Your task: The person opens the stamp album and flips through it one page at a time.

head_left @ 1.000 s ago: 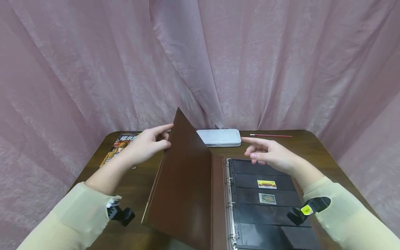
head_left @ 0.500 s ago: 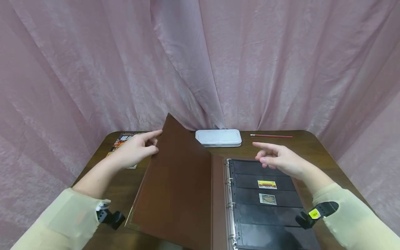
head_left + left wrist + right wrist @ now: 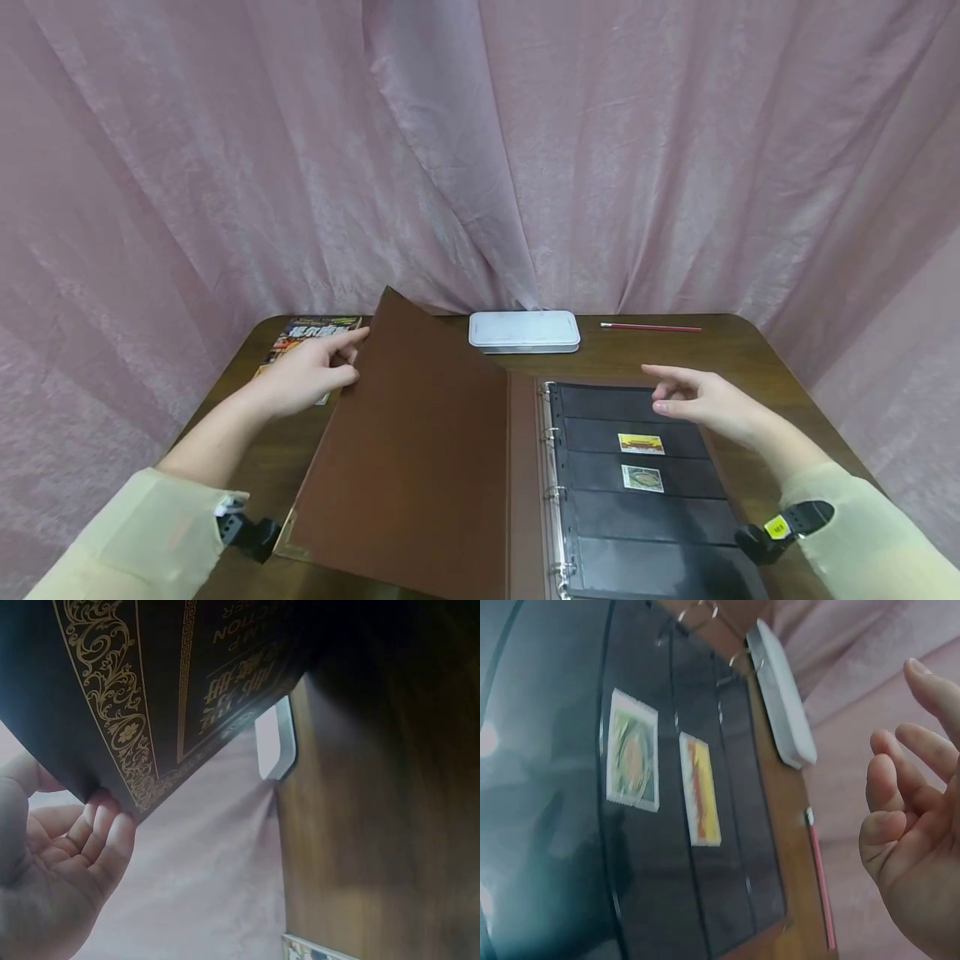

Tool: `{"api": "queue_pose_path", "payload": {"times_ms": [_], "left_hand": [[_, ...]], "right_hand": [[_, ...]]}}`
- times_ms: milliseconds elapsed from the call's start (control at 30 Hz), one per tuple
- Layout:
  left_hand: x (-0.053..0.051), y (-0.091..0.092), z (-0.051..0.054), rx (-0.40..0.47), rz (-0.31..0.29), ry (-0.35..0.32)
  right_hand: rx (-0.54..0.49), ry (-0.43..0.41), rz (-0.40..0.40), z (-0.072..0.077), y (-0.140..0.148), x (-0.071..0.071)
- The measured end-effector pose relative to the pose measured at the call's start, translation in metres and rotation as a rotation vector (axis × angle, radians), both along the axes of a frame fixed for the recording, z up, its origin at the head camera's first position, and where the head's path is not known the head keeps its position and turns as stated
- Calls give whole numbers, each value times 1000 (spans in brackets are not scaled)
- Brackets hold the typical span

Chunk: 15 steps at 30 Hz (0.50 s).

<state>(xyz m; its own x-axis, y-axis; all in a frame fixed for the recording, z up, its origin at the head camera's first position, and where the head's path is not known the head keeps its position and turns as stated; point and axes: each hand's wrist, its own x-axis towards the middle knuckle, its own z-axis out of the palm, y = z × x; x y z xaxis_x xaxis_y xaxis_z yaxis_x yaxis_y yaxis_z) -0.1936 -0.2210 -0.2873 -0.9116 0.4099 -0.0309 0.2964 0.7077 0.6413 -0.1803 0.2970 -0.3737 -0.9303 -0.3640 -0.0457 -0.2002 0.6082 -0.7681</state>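
Observation:
A brown ring-bound stamp album [image 3: 527,500] lies on the table, its front cover [image 3: 412,450] tilted up to the left. My left hand [image 3: 300,375] pinches the cover's outer edge near the far corner. In the left wrist view, gold scrollwork and lettering show on the cover's dark outer face [image 3: 124,697]. On the right lies a black pocket page [image 3: 637,521] with a yellow stamp [image 3: 641,444] above a greenish stamp [image 3: 642,478]. Over the page's upper right, my right hand [image 3: 705,404] hovers with loosely bent fingers, holding nothing.
A white tin case [image 3: 523,330] sits at the table's back, with a red pencil [image 3: 652,327] to its right. Partly behind my left hand is a colourful magazine [image 3: 318,327]. Pink curtains [image 3: 480,158] hang beyond the wooden table [image 3: 720,350].
The cover has swung left and lower, with my left hand on its edge. My right hand has drawn back to the right, away from the tin case. The stamps stay in place.

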Motion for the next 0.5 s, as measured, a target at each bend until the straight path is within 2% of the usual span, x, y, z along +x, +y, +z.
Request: {"api": "queue_pose_path", "payload": {"times_ms": [233,500], "left_hand": [[0,-6,-7,-63,26,42],[3,-6,-5,-51,13,50]], "right_hand": [[141,30,-40,-19,18,3],[219,16,-30,-43,35,6]]}}
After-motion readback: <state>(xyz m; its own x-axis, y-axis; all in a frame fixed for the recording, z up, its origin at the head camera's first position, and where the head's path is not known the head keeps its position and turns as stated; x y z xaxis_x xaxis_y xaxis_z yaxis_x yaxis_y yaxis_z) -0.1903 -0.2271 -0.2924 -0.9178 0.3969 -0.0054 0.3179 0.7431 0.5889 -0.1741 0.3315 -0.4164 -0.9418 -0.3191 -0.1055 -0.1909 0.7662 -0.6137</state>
